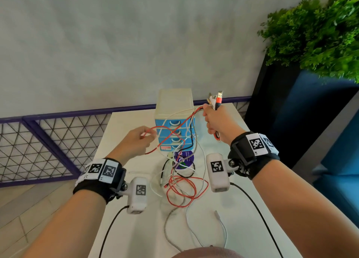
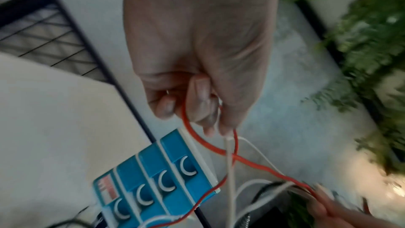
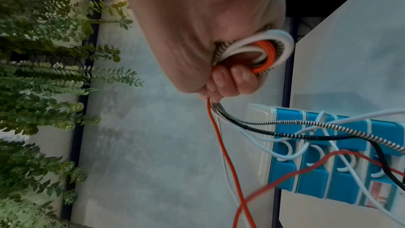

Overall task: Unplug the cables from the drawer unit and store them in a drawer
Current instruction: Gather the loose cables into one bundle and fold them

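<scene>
Head view, drawer unit: one, cream plastic shell, four blue drawer fronts with white crescent pulls; stands at the far end of the white counter.
Head view, cables: red, white, black and braided strands, tangled on the counter before the unit, rising to both hands.
Head view, right hand: grip closed round a bundle, plug ends protruding above the fist.
Left wrist view, left hand: grip closed; fingertips pinch a smooth red cable and a white strand.
Right wrist view, coil: white, orange, braided loops, clenched in the fist.
</scene>
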Available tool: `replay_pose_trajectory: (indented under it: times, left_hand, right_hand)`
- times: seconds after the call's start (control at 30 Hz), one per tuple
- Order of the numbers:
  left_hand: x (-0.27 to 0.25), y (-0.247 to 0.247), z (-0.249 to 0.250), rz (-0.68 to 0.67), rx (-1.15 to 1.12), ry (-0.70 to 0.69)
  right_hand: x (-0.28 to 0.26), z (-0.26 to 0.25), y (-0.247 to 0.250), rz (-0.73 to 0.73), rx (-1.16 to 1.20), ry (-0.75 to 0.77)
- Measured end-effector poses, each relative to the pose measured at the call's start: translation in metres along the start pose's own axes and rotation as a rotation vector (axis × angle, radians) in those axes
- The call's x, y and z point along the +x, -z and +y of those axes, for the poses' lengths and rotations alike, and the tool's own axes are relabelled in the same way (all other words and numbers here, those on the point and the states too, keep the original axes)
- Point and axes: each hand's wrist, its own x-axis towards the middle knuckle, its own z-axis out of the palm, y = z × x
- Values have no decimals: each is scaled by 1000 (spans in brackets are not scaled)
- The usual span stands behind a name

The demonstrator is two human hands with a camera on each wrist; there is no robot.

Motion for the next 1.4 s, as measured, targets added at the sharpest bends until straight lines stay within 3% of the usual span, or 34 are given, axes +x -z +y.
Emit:
replay_pose_trajectory:
  times: [0.17,0.27,0.37,0.43,0.53,0.6,0.73,0.87,0.93,1.07,1.13,1.27,1.4]
  left_hand:
    - [-5,2,-25,18,-326,249]
    - [-12,0,-36,-129,-401,381]
    - [-16,-4,-34,-264,-459,289]
    - [-17,-9,-24,-225,-597,232]
    - [-15,-11,-14,-126,-877,283]
    - [-18,-9,-10,-189,-810,344]
    - [-29,-9,-10,-490,-517,395]
    - [-36,-19,-16,-604,-278,389]
    - [-34,-26,-19,-513,-325,406]
    - [-21,-28,-37,-145,-804,542]
    - [-12,-26,-46,-54,-872,515]
    - [-1,-23,-58,66,-754,398]
    - [8,-21,-77,255,-226,266]
  right_hand:
    - [1,-2,11,50,72,-14]
    - [-1,-1,8,2,72,-17]
    - [-3,0,2,-50,1,-17]
    - [-4,0,-2,-67,-47,-16]
    - [-6,0,-8,-90,-72,-23]
    - [-7,0,-9,-90,-81,-22]
    - [-5,-1,-7,-85,-62,-19]
    - [-3,-1,-7,-103,-30,-22]
    - [-3,0,-6,-98,-8,-7]
    - [-1,1,-1,-79,8,5]
    - [-1,5,-1,-81,-8,3]
    - [-1,7,-1,-80,-26,11]
    - [-2,5,-1,-61,-30,26]
